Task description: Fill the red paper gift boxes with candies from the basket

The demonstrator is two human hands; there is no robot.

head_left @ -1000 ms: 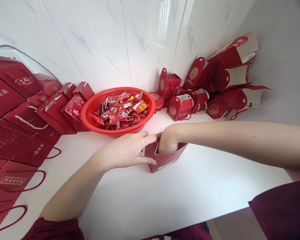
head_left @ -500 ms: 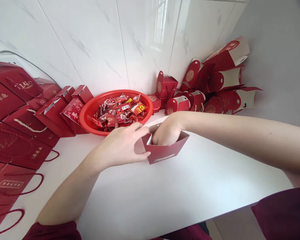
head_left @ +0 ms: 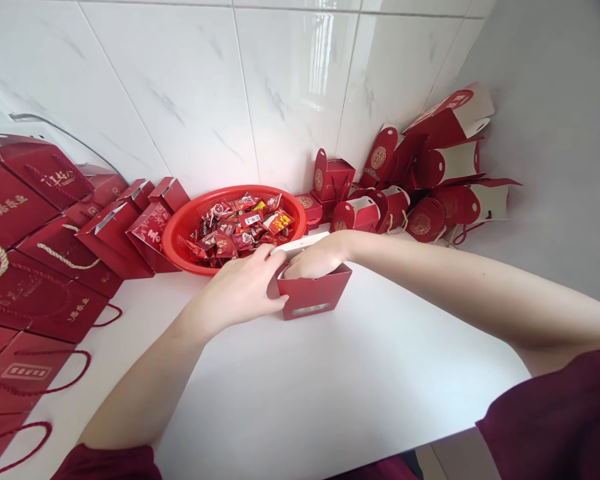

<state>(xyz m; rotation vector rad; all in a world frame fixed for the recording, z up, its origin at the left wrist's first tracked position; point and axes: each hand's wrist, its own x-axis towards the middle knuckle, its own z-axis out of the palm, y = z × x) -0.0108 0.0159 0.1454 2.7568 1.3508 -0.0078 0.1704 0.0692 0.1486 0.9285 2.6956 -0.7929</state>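
and the open red box [head_left: 316, 293] has turned! a second ago its corner pointed at us; now its front face sits nearly square on, the pale strip low down showing in full. it's over to the left too, upright on the white table [head_left: 330, 387], just beside the basket [head_left: 171, 233]. the left hand [head_left: 243, 280] stays on the near left corner, thumb on the front, fingers around the side, pinching the box between them. look at the right hand [head_left: 317, 259]: it was in past the wrist, and now it's up, the back of it clear above the front rim, fingers dipping into the left end. fingertips hidden, so whether they pinch anything, i cannot tell! the wrapped sweets [head_left: 240, 227] look just as they did, the stacked boxes [head_left: 10, 200] at left and smaller boxes [head_left: 365, 212] at right holding their places.
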